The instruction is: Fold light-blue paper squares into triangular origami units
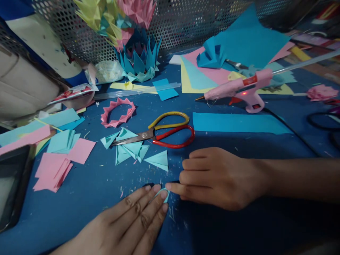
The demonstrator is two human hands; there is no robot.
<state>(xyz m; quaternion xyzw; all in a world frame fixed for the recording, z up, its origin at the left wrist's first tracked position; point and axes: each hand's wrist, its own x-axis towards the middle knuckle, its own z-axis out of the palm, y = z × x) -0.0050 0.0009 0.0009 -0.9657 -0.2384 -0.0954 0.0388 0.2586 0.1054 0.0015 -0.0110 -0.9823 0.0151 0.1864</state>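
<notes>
A small light blue folded paper lies mostly hidden beneath my left hand, whose stretched fingers press it flat on the table. My right hand is curled with its index finger out, the tip touching the paper's edge; its thumb is hidden. Just beyond my hands sit several light blue folded paper triangles. Scissors with one yellow and one red handle rest with their blades across some of them. Behind these stands a pink zigzag paper ring.
A pink glue gun with a lit red light lies behind a blue paper strip. Pink paper squares and light blue squares are stacked left, near a phone-like dark device. A blue paper flower stands at the back.
</notes>
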